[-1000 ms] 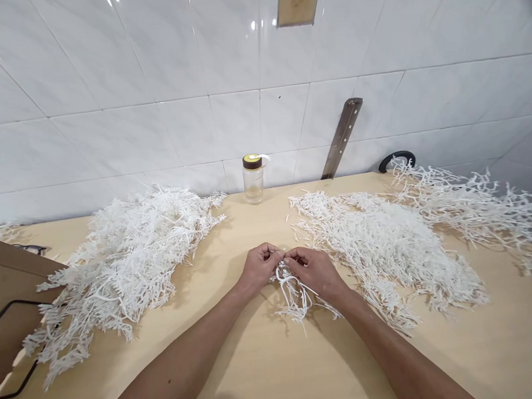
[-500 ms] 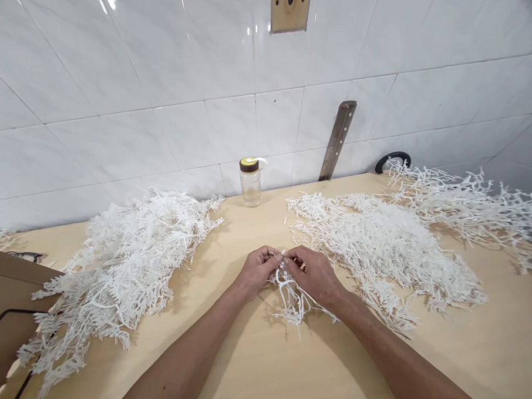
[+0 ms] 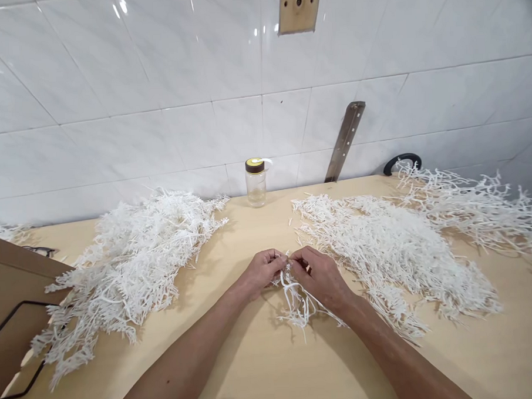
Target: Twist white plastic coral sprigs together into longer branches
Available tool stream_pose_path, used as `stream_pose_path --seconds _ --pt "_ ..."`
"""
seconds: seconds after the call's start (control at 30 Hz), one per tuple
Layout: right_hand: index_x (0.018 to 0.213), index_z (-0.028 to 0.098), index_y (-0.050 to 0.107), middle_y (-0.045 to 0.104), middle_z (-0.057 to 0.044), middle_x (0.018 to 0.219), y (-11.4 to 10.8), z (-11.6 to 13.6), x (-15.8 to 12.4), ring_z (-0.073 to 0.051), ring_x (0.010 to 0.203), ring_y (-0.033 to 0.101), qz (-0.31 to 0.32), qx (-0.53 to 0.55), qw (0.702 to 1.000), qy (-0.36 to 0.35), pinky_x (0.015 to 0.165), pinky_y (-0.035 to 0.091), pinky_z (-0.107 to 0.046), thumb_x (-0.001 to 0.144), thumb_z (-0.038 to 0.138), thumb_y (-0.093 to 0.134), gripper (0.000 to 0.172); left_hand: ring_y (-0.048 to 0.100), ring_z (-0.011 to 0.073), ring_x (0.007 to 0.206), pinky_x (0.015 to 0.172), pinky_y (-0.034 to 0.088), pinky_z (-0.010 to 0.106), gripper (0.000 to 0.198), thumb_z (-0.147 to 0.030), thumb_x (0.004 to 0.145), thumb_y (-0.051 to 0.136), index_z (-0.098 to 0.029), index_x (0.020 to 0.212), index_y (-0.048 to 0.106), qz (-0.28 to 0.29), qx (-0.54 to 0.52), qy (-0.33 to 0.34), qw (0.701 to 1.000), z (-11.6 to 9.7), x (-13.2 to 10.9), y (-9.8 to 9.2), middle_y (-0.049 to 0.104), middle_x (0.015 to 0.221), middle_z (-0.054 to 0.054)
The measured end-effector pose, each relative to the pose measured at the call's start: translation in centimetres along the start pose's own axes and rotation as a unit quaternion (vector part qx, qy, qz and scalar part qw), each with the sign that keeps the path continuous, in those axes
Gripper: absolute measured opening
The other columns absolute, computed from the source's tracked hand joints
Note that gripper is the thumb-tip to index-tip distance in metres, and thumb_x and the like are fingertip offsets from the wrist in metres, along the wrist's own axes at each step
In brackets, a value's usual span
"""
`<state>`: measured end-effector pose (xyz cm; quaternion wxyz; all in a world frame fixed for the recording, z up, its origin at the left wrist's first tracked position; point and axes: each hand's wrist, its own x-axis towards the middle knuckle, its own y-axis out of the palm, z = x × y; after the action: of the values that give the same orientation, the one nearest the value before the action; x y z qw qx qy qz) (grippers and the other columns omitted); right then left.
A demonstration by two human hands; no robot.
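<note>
Between my two hands hangs a small bunch of white branching sprigs (image 3: 299,304), its lower twigs drooping toward the table. My left hand (image 3: 264,273) pinches it near the top with thumb and forefinger. Close against it, my right hand (image 3: 320,273) pinches the same bunch, fingertips almost meeting the left ones. Exactly what sits between the fingertips is too small to make out. Off to the left lies a big heap of white branching sprigs (image 3: 149,257). Another flat pile of white sprigs (image 3: 395,247) spreads just right of my right hand.
A clear bottle (image 3: 256,188) with a dark and yellow lid stands by the tiled wall. Behind it to the right, a metal strip (image 3: 345,141) leans there. Looser white branches (image 3: 482,207) lie far right, near a black curved object (image 3: 402,162). A brown box (image 3: 19,304) borders the left.
The view has shifted slightly, so most things sit a little further right. Both hands keep their pinch on the bunch; the fingers have moved only slightly.
</note>
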<state>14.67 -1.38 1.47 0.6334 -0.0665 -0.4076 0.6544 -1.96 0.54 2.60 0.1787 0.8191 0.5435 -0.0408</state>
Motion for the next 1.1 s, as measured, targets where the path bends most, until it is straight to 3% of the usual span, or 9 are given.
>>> stream_pose_path --seconds 0.17,0.43,0.67,0.8,0.87,1.0,1.1 --pt "0.082 0.020 0.063 0.065 -0.003 0.078 0.0 0.0 0.0 -0.015 0.068 0.057 0.008 -0.009 1.000 -0.002 0.066 0.045 -0.028 0.089 0.019 0.051 0.014 0.031 0.0046 0.043 0.044 0.022 0.019 0.041 -0.052 0.067 0.073 -0.017 0.071 0.052 -0.016 0.040 0.015 0.999 0.4 0.2 0.0 0.042 0.051 -0.007" --pt "0.081 0.020 0.065 0.067 -0.002 0.081 0.1 -0.3 0.1 -0.016 0.074 0.061 0.040 -0.039 0.998 0.012 0.071 0.045 -0.029 0.088 0.017 0.053 0.014 0.044 0.0108 0.055 0.054 0.034 0.023 0.025 -0.039 0.074 0.063 -0.017 0.067 0.055 -0.091 0.169 0.103 0.976 2.0 1.0 -0.3 0.051 0.058 -0.003" --pt "0.082 0.019 0.063 0.067 -0.003 0.081 0.4 0.4 0.0 -0.015 0.073 0.059 0.034 -0.060 0.996 0.054 0.068 0.042 -0.027 0.088 0.016 0.050 0.014 0.045 0.0127 0.056 0.056 0.035 0.024 0.019 -0.033 0.074 0.060 -0.018 0.063 0.054 -0.121 0.214 0.098 0.964 1.7 1.1 0.0 0.052 0.058 -0.002" --pt "0.076 0.021 0.058 0.063 0.000 0.071 1.2 0.8 -0.1 -0.015 0.064 0.056 0.015 -0.056 0.991 0.120 0.060 0.038 -0.026 0.086 0.017 0.050 0.013 0.048 0.0136 0.059 0.057 0.036 0.024 0.019 -0.032 0.073 0.062 -0.018 0.062 0.055 -0.140 0.214 0.121 0.959 1.8 1.1 0.3 0.055 0.059 -0.002" --pt "0.074 0.021 0.055 0.061 0.000 0.070 1.5 0.8 -0.1 -0.015 0.063 0.054 0.010 -0.070 0.991 0.117 0.059 0.037 -0.026 0.085 0.017 0.050 0.013 0.048 0.0136 0.060 0.058 0.037 0.024 0.018 -0.032 0.072 0.062 -0.018 0.062 0.055 -0.150 0.221 0.134 0.954 2.0 1.0 0.4 0.056 0.060 -0.002" --pt "0.074 0.020 0.053 0.061 -0.004 0.073 0.9 -0.4 0.2 -0.016 0.061 0.052 -0.022 -0.132 0.989 0.067 0.059 0.036 -0.028 0.087 0.016 0.045 0.016 0.046 0.0121 0.055 0.054 0.034 0.023 0.022 -0.036 0.074 0.062 -0.018 0.063 0.054 -0.120 0.197 0.130 0.964 2.6 0.8 0.1 0.053 0.056 -0.003" --pt "0.076 0.021 0.056 0.062 -0.003 0.069 -0.7 -2.3 0.7 -0.017 0.061 0.054 -0.083 -0.122 0.984 0.099 0.062 0.039 -0.030 0.086 0.020 0.048 0.012 0.044 0.0103 0.049 0.049 0.032 0.022 0.028 -0.043 0.075 0.064 -0.018 0.067 0.054 -0.068 0.130 0.090 0.985 2.7 0.6 -0.2 0.053 0.055 -0.003"
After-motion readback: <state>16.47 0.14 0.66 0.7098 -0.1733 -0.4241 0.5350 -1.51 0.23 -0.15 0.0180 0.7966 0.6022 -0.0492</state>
